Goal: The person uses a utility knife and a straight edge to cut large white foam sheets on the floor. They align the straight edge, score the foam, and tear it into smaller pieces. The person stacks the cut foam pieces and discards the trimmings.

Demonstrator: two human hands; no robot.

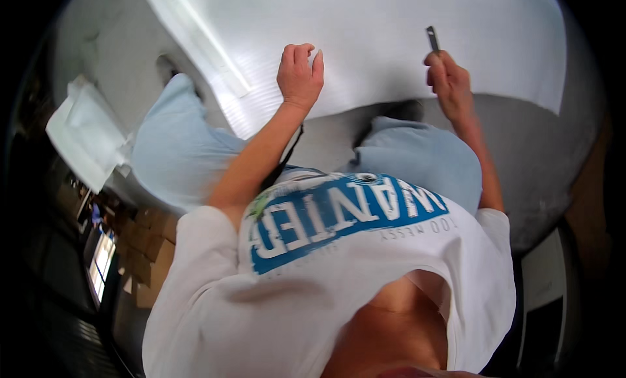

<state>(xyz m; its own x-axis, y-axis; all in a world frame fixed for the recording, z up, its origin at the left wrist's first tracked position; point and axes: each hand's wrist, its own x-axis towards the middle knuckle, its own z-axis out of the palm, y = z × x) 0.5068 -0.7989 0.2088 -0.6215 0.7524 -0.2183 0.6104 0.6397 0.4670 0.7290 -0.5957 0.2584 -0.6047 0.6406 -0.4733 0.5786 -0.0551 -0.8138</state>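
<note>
My right hand is closed around a slim dark utility knife, whose end sticks up past the fingers and points away from me. Under both hands spreads a large white sheet, finely ribbed, like foam or plastic packing. Its near edge runs just below my hands. Over the left part of this sheet hovers my left hand, fingers loosely curled and thumb held apart, with nothing visible in it. Left of that hand lies a long, straight white strip on the sheet's left edge.
Grey floor shows around the sheet and between my bent knees. A crumpled white plastic bag or wrap lies to the left. Cardboard boxes stand at the lower left, and a white and black case at the lower right.
</note>
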